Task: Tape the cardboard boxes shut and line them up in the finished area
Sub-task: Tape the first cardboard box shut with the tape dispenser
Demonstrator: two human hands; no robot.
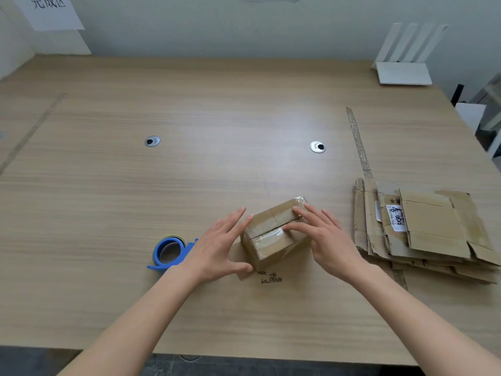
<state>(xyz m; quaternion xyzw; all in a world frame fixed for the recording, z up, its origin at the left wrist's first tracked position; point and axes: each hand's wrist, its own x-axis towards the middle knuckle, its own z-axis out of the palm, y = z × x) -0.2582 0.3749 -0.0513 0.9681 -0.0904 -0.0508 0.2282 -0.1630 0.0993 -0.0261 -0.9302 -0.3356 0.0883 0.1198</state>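
On the table point(108, 199), left hand point(217, 245) and right hand point(322, 237) flat-fingered against box point(273, 234)

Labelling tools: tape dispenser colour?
Blue dispenser, with a yellowish tape roll; head view, beside the left hand.

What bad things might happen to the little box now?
1. The flap seam on the box still shows a dark gap, so the tape may not hold it shut.
2. The right hand presses flat on top while the left hand only touches the side; the box could slide.
3. The blue tape dispenser sits right by the left wrist and might get bumped.
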